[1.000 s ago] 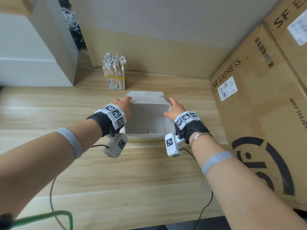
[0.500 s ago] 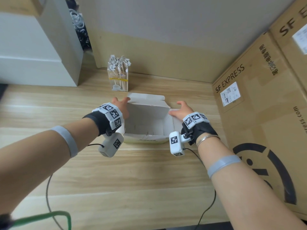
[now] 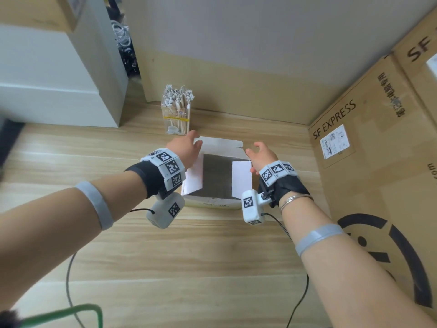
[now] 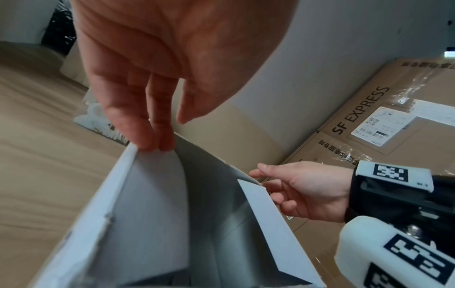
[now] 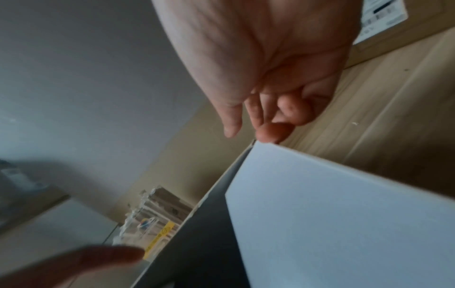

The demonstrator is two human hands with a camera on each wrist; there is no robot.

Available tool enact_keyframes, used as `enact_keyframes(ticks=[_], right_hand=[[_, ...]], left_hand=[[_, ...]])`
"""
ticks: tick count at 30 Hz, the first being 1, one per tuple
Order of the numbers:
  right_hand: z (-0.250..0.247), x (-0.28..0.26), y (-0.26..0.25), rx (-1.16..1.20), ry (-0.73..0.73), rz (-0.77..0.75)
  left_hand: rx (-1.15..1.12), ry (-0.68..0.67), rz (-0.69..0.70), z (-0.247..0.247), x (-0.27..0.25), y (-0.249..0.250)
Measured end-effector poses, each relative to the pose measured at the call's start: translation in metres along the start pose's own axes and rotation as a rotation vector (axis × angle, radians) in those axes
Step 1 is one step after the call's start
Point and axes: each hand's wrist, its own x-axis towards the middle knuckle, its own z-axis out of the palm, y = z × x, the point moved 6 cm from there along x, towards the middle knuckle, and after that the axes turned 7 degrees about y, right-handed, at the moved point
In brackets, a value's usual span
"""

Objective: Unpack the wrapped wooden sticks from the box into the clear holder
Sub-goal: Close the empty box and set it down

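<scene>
from the head view, the open white cardboard box (image 3: 216, 181) is sitting on the pale wooden tabletop (image 3: 189, 256), with the clear plastic holder (image 3: 176, 119) of paper-wrapped wooden sticks (image 3: 178, 97) just behind it. the left hand (image 3: 185, 149) and right hand (image 3: 261, 155) are flanking the box's side flaps.

from the left wrist, straight, pressed-together fingers (image 4: 147, 124) are touching the left flap's far corner.

from the right wrist, loosely curled fingertips (image 5: 273, 132) are touching the right flap's corner, pinching nothing.
</scene>
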Motion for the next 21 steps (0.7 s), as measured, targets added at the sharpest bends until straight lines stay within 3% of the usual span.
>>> enact_keyframes(ticks=[6,11,18,21], right_hand=[[0.005,0.013,0.015,0.214,-0.022,0.049],[0.004,0.01,0.019,0.369,-0.085,0.086],[-0.006,0.009,0.006,0.407,-0.126,0.06],[-0.008,0.005,0.006,0.399,-0.169,0.02]], left_hand=[[-0.084,-0.097,-0.113,0.014,0.004,-0.015],[-0.368,-0.062,-0.225,0.012,0.005,-0.02],[-0.689,-0.038,-0.33,-0.004,-0.004,-0.021],[-0.646,-0.041,-0.337,-0.009,0.001,-0.026]])
